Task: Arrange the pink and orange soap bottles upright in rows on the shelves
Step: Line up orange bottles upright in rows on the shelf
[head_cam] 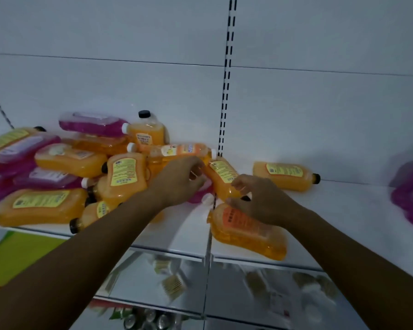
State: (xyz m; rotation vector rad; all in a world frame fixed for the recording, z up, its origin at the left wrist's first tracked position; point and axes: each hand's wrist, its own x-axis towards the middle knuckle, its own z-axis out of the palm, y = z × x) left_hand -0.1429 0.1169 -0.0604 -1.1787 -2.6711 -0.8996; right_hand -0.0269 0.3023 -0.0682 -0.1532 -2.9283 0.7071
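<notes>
I'm seeing orange soap bottles (pixel 69 160) looking like glossy translucent plastic, yellow paper-like labels matt. Pink soap bottles (pixel 93 123) at 10 o'clock showing same shiny plastic, caps smooth. Shelf (pixel 343 206) appearing smooth white painted metal, slight sheen. Slotted upright (pixel 227 75) at 12 o'clock looking metal. Back panel (pixel 105 32) staying matt.
</notes>
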